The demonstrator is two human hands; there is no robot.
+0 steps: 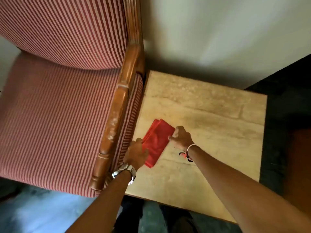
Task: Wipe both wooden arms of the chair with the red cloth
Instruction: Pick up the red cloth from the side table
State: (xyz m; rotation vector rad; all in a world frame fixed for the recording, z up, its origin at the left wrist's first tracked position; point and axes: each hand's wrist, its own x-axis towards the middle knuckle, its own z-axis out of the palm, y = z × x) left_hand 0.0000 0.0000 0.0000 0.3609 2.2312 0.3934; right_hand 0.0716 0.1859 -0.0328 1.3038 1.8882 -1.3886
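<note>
A folded red cloth (157,140) lies flat on a pale stone-topped side table (210,118). My left hand (137,153), with a metal watch on the wrist, rests on the cloth's left edge. My right hand (180,137), with a thin bracelet on the wrist, pinches the cloth's right edge with its fingertips. Just left of the table runs the chair's right wooden arm (117,118), brown and glossy with worn patches. The chair (58,123) has red-and-white striped upholstery. Its other arm is out of view.
A white wall (218,34) stands behind the table. Dark furniture (286,101) borders the table's right side. Blue-grey floor (33,212) shows below the chair seat, and my legs (151,217) appear at the bottom edge.
</note>
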